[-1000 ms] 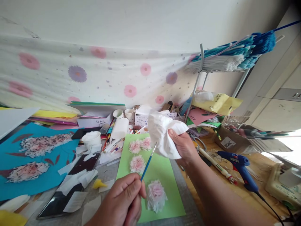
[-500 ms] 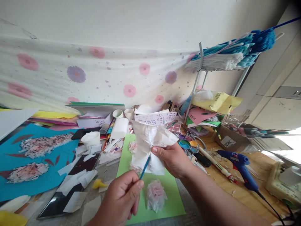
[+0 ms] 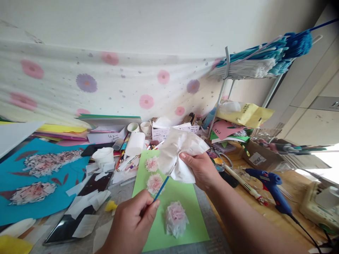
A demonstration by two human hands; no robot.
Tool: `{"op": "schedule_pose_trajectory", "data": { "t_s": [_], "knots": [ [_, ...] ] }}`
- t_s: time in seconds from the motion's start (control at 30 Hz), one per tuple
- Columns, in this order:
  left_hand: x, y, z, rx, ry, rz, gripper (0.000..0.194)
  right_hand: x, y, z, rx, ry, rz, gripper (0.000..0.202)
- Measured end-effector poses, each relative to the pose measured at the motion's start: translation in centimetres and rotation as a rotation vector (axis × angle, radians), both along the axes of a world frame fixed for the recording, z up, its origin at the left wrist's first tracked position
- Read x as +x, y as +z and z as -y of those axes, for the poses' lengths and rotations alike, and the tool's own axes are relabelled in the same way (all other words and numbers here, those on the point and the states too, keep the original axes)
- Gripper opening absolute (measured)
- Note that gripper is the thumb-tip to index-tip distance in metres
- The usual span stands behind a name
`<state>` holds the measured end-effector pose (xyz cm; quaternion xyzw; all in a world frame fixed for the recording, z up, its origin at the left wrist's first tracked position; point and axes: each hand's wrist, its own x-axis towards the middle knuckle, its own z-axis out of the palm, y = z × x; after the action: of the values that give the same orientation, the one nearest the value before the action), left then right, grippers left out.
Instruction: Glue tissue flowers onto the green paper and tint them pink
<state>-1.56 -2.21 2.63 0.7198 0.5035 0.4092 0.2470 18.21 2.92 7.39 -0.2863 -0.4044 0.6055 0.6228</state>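
Note:
My left hand [image 3: 131,220] is closed around the blue handle of a thin paintbrush [image 3: 162,187]. Its dark tip points up and to the right, at the pinched middle of a white tissue paper sheet [image 3: 182,141]; whether the tip touches it I cannot tell. My right hand [image 3: 201,169] grips that sheet, thumb on top and the other fingers hidden behind. Below lies a green paper sheet [image 3: 197,229] bearing a pale pink tissue flower [image 3: 177,218] near its front and two smaller pink flowers, one [image 3: 155,183] left of the brush.
Blue paper [image 3: 71,197] with petal clusters lies left, beside a dark phone [image 3: 58,229] strewn with white paper pieces. A white cup [image 3: 103,157] stands behind. To the right are scissors [image 3: 225,158], a blue glue gun [image 3: 272,185] with its cord, and a cardboard box [image 3: 262,155].
My right hand has lifted the tissue sheet slightly up and right, uncovering the two smaller flowers. The brush has drawn back from the sheet's middle, showing its dark tip.

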Motion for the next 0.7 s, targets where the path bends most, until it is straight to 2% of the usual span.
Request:
{"op": "schedule_pose_trajectory", "data": {
  "t_s": [0.1, 0.17, 0.37, 0.43, 0.53, 0.63, 0.7],
  "knots": [
    [0.0, -0.2, 0.1, -0.005, 0.029, 0.039, 0.034, -0.8, -0.7, 0.6, 0.036, 0.176, 0.021, 0.033],
    [0.1, -0.1, 0.2, -0.015, 0.019, 0.019, 0.034, -1.2, -1.1, 0.8, 0.076, 0.213, 0.054, 0.028],
    [0.0, 0.3, 0.0, 0.098, 0.055, -0.126, 0.034, -1.5, -2.1, 0.0, 0.089, 0.008, 0.253, 0.023],
    [0.0, 0.2, -0.1, 0.099, 0.058, -0.121, 0.033, -1.5, -2.2, -0.2, 0.07, -0.014, 0.267, 0.024],
    [0.1, 0.3, -0.3, -0.048, -0.032, -0.02, 0.029, -1.6, -2.0, 0.1, 0.012, 0.047, 0.195, 0.026],
    [0.2, 0.4, -0.4, -0.255, -0.191, 0.091, 0.035, -1.9, -1.5, 0.7, -0.059, 0.191, 0.051, 0.026],
    [0.3, 0.4, -0.5, -0.327, -0.269, 0.13, 0.036, -2.0, -1.1, 1.2, -0.085, 0.29, -0.039, 0.028]
  ]
}}
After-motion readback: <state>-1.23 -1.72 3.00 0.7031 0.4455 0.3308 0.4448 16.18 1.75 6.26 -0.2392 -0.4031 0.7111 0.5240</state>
